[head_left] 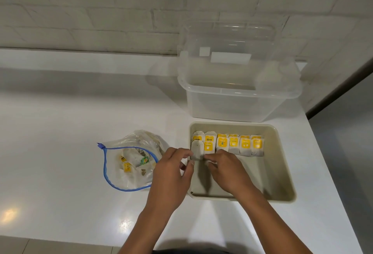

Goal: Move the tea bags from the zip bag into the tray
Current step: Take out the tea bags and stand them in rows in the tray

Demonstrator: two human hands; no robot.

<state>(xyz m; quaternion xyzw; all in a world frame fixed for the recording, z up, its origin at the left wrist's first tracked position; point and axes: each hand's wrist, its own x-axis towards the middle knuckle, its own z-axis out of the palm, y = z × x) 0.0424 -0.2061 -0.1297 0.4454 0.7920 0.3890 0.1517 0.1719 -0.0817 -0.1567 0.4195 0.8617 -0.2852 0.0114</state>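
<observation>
1. The left hand [171,165] and right hand [226,168] both pinch one tea bag [197,150] at the left end of the tray [282,173]
2. The tea bag stands tall, touching the front row, right above both hands
3. The zip bag [129,160] sits open on the surface [60,142], nearer the left hand

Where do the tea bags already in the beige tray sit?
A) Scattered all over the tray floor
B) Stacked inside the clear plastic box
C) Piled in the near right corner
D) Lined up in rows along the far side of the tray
D: the tea bags stand in overlapping rows along the far side of the tray, while its near part is mostly bare, and both hands work at the rows' left end.
</observation>
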